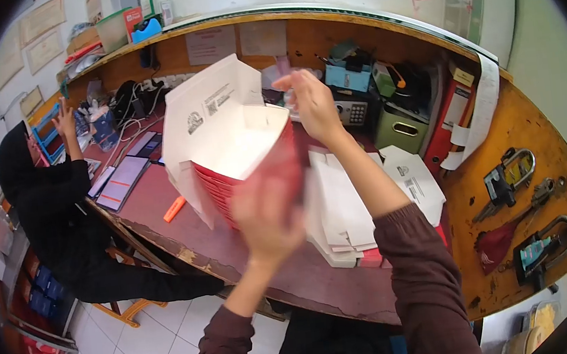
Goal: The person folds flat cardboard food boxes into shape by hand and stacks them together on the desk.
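A stack of nested paper food boxes (251, 135), red outside and white inside, stands at the middle of the desk. The top box's raised white flap (210, 102) carries a printed logo and a QR code. Smeared by motion, my left hand (266, 213) overlaps the near red side of the stack; its fingers are not clear. My right hand (314, 104) is raised beside the stack's far right corner, fingers loosely bent and apart, holding nothing. Beneath my right forearm lies a pile of white and red folded cartons (347, 219), with another printed white flap (412, 181) to its right.
An orange highlighter (174, 209) and a tablet (124, 182) lie left on the desk (222, 252). Another person (43, 195) in black sits there. Behind stand a small safe (352, 109), a green box file (399, 130) and a red binder (448, 118). Padlocks (505, 185) with keys lie right.
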Tool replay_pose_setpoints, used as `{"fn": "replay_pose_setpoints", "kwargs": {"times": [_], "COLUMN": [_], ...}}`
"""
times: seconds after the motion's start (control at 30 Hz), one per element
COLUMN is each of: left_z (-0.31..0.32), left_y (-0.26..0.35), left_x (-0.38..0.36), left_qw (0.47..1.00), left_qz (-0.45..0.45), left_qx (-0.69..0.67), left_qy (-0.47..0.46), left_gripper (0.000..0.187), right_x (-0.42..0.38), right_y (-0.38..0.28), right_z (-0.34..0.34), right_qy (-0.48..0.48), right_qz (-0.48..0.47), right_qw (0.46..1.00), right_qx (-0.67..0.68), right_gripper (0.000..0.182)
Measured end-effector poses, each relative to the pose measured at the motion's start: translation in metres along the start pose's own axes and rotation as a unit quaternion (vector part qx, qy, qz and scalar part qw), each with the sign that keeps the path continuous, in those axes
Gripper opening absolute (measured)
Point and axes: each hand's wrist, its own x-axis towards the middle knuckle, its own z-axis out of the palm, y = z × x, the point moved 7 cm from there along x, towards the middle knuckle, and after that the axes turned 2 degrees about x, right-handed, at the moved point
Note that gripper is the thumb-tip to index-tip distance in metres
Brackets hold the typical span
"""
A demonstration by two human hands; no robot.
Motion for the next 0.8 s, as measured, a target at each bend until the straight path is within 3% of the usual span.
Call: {"fn": "replay_pose_setpoints", "kwargs": {"times": [0.07,0.13,0.17,0.23,0.37,0.43,0.47,0.5,0.53,0.57,0.63,0.67,0.7,0.73,0.77,0.8], "left_z": [0.062,0.099,0.112,0.160,0.158,0.181,0.171,0.162,0.153,0.146,0.128,0.124,0.114,0.103,0.097,0.088], "left_y": [0.065,0.112,0.119,0.137,0.140,0.121,0.117,0.111,0.105,0.111,0.104,0.113,0.118,0.120,0.126,0.126], "left_x": [-0.022,-0.041,-0.049,-0.078,-0.046,-0.052,-0.037,-0.025,-0.014,-0.013,-0.015,-0.021,-0.021,-0.020,-0.019,-0.013], "left_qw": [0.959,0.911,0.909,0.807,0.770,0.712,0.767,0.785,0.793,0.794,0.711,0.711,0.727,0.741,0.640,0.642], "left_qz": [0.104,0.079,0.077,0.073,0.107,-0.051,-0.023,-0.085,-0.143,-0.138,-0.319,-0.316,-0.300,-0.281,-0.323,-0.322], "left_qx": [-0.166,-0.270,-0.278,-0.272,-0.190,-0.285,-0.299,-0.367,-0.430,-0.427,-0.576,-0.576,-0.587,-0.596,-0.686,-0.685], "left_qy": [-0.203,-0.302,-0.301,-0.518,-0.599,-0.640,-0.567,-0.491,-0.407,-0.409,-0.247,-0.250,-0.190,-0.128,-0.120,-0.121], "left_gripper": [0.068,0.057,0.057,0.046,0.038,0.034,0.028,0.031,0.034,0.034,0.027,0.027,0.023,0.021,0.027,0.027], "right_x": [-0.036,-0.077,-0.095,-0.133,-0.203,-0.240,-0.258,-0.270,-0.287,-0.303,-0.317,-0.322,-0.319,-0.313,-0.308,-0.308], "right_y": [-0.022,-0.043,-0.050,-0.060,-0.063,-0.056,-0.048,-0.044,-0.031,-0.020,-0.014,-0.013,-0.017,-0.022,-0.024,-0.025], "right_z": [-0.027,-0.053,-0.065,-0.090,-0.137,-0.155,-0.156,-0.156,-0.146,-0.134,-0.104,-0.092,-0.088,-0.089,-0.093,-0.098], "right_qy": [0.003,0.008,0.006,0.012,-0.017,-0.026,-0.038,-0.038,-0.063,-0.085,-0.041,-0.004,-0.002,0.083,0.166,0.166], "right_qz": [-0.033,-0.018,-0.011,0.036,0.172,0.230,0.282,0.279,0.347,0.413,0.444,0.474,0.472,0.452,0.425,0.424], "right_qw": [0.999,0.998,0.998,0.997,0.976,0.959,0.939,0.939,0.918,0.890,0.861,0.823,0.824,0.787,0.735,0.735], "right_qx": [0.037,0.061,0.059,0.064,0.133,0.165,0.195,0.196,0.183,0.170,0.245,0.314,0.315,0.411,0.501,0.503], "right_gripper": [0.039,0.040,0.041,0.043,0.046,0.044,0.043,0.043,0.038,0.035,0.030,0.027,0.027,0.025,0.025,0.025]}}
